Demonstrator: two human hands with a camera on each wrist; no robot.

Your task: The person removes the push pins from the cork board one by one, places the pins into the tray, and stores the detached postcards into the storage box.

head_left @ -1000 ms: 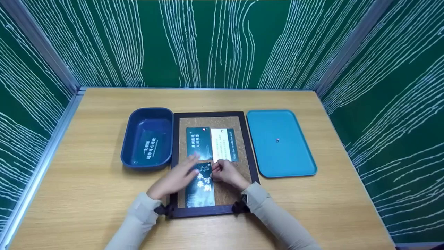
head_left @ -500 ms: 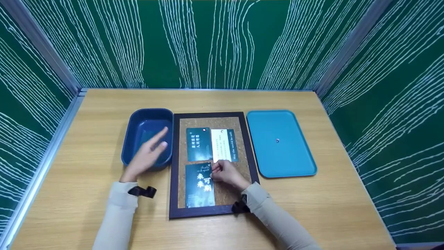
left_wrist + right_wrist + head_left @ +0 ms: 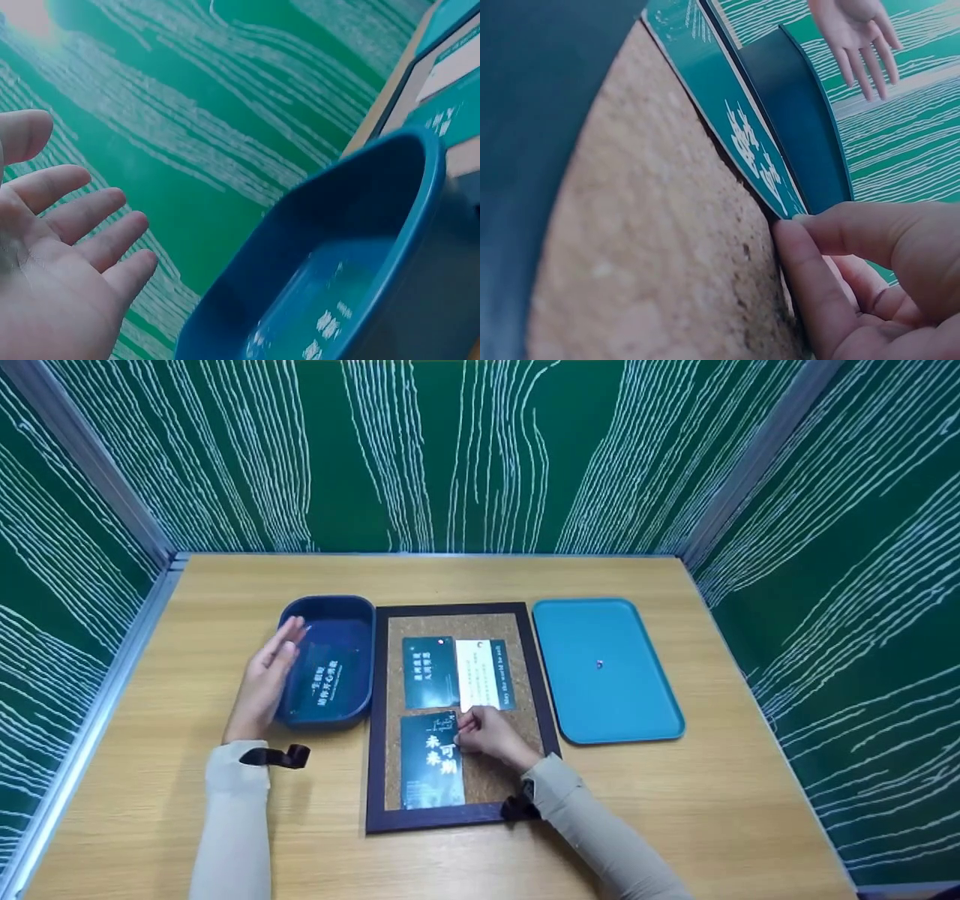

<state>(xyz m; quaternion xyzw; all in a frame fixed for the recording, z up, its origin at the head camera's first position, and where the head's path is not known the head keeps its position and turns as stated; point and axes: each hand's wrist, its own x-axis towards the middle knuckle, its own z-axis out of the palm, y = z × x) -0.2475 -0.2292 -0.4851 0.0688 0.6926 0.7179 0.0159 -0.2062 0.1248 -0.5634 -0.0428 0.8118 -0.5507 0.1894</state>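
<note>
Left hand (image 3: pixel 264 679) swung from mid-bin to the blue bin (image 3: pixel 337 621)'s left rim; lower card (image 3: pixel 429 776) sits on the corkboard (image 3: pixel 484 787). Left wrist: splayed, empty. Right wrist: right hand (image 3: pixel 911 251) pinching the card's corner (fixing step, I'd guess); next probably needs firm pressing.

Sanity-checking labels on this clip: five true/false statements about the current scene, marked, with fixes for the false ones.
1. The right hand touches the lower card on the corkboard. True.
2. The left hand grips a card. False: the left hand is open and holds nothing.
3. A lettered green card lies inside the dark blue bin. True.
4. The light blue tray is left of the corkboard. False: the light blue tray is on its right.
5. A small object, too small to identify, sits near the tray's middle. True.
</note>
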